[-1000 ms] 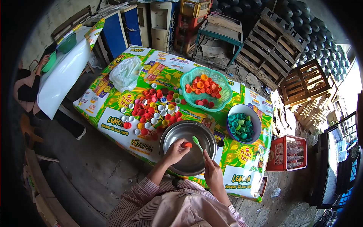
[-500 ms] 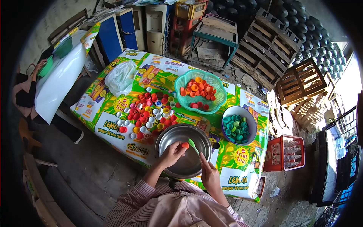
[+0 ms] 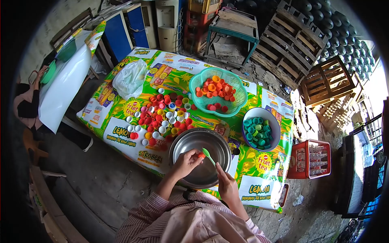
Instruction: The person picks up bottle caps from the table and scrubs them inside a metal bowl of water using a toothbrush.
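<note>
Over the steel bowl (image 3: pixel 194 178), my left hand (image 3: pixel 186 163) pinches a red-orange bottle cap (image 3: pixel 201 154). My right hand (image 3: pixel 227 183) grips a slim light green tool (image 3: pixel 208 156) by its lower end. Its widened, spoon-like tip meets the cap or lies just in front of it; I cannot tell which. Loose bottle caps (image 3: pixel 162 129), mostly red, white and yellow, are spread on the table beyond the bowl's left side. A mint-green basket (image 3: pixel 240 103) holds orange and red caps, and a white-and-purple bowl (image 3: pixel 275 121) holds green ones.
A printed plastic cover (image 3: pixel 178 67) lies over the table. A crumpled clear plastic bag (image 3: pixel 130 80) sits at its far left. To the right a red crate (image 3: pixel 298 162) of bottles stands on the floor, with wooden pallets (image 3: pixel 289 44) behind. Another person (image 3: pixel 30 97) is at far left.
The green tool's tip has come closer to the cap in my left hand. The whole view has shifted slightly, with both hands keeping their hold.
</note>
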A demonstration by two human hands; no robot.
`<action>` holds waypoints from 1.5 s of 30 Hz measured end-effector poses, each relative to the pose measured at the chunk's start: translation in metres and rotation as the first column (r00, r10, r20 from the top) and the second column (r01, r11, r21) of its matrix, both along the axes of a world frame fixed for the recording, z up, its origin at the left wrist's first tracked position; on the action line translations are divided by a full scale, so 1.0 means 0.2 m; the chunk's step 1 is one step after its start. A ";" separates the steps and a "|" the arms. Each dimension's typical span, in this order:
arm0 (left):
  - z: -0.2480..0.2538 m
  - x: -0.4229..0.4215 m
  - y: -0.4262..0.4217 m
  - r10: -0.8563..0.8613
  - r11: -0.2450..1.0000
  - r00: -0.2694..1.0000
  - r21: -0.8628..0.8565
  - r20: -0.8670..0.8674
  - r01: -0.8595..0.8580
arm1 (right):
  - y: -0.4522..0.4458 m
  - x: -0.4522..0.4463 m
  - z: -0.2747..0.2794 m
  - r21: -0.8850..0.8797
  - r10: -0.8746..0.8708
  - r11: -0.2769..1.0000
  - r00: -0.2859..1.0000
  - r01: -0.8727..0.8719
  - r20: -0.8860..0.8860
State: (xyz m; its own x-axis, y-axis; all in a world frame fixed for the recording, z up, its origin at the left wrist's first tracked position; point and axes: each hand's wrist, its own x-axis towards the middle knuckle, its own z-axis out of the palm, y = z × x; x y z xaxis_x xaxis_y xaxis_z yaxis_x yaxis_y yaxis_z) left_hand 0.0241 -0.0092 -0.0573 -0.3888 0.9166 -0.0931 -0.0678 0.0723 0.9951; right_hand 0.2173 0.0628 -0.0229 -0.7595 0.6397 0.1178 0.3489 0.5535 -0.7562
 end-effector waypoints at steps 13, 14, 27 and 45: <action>0.05 0.03 -0.02 0.061 0.997 0.993 0.050 0.097 -0.066 | -0.01 0.00 0.03 -0.108 -0.068 0.992 0.998 0.066 -0.013; 0.06 0.03 -0.02 0.096 0.993 0.982 0.049 0.162 -0.105 | -0.02 0.00 0.03 -0.106 -0.071 0.992 0.997 0.067 -0.039; 0.04 0.06 -0.05 0.071 0.993 0.868 0.049 0.491 -0.109 | -0.07 -0.02 0.01 -0.039 -0.053 0.998 0.990 0.048 -0.129; 0.04 0.01 -0.07 0.047 0.976 0.830 0.152 0.555 -0.157 | -0.07 -0.02 0.04 -0.146 -0.061 0.988 0.996 0.050 -0.069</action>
State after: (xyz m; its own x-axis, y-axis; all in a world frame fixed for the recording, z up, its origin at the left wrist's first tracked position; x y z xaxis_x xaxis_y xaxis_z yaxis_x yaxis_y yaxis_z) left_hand 0.0257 -0.0233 -0.0496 -0.4169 0.8961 -0.1524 -0.5996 -0.1451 0.7870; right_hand 0.2135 0.0498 -0.0154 -0.7149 0.6951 0.0759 0.3167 0.4187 -0.8511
